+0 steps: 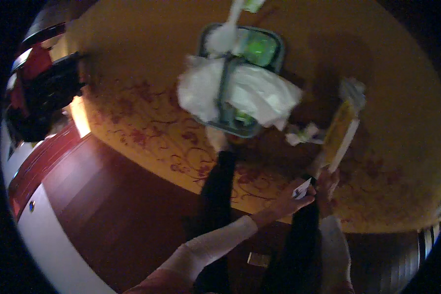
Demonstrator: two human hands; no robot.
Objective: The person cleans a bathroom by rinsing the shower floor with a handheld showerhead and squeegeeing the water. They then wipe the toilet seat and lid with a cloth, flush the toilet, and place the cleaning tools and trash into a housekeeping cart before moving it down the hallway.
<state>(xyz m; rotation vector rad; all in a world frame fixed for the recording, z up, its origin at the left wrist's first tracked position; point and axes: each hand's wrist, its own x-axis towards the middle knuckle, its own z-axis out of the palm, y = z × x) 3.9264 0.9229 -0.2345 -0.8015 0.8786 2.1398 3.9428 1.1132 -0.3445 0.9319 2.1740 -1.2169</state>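
A small white card (pixel 302 189) with dark print is held in my left hand (pixel 292 200), between thumb and fingers. My right hand (pixel 327 182), close beside it, grips the lower end of a long flat yellow-and-white box (pixel 340 136). Crumpled clear plastic (pixel 352 92) shows at the box's far end. Left of the box, a small crumpled white-and-green wrapper (pixel 304 134) lies on the patterned rug (pixel 143 110). Farther off stands a grey-green handled basket (pixel 279 44), with white plastic bags (pixel 261 93) bulging over its sides. Blur hides the finer details.
My legs in black trousers (pixel 218 183) extend onto the rug. In the basket are a green item (pixel 261 49) and a white long-handled thing (pixel 224 35). A small flat rectangle (pixel 258 259) lies on the wooden floor (pixel 132 205). Dark bags (pixel 44 95) stand at left.
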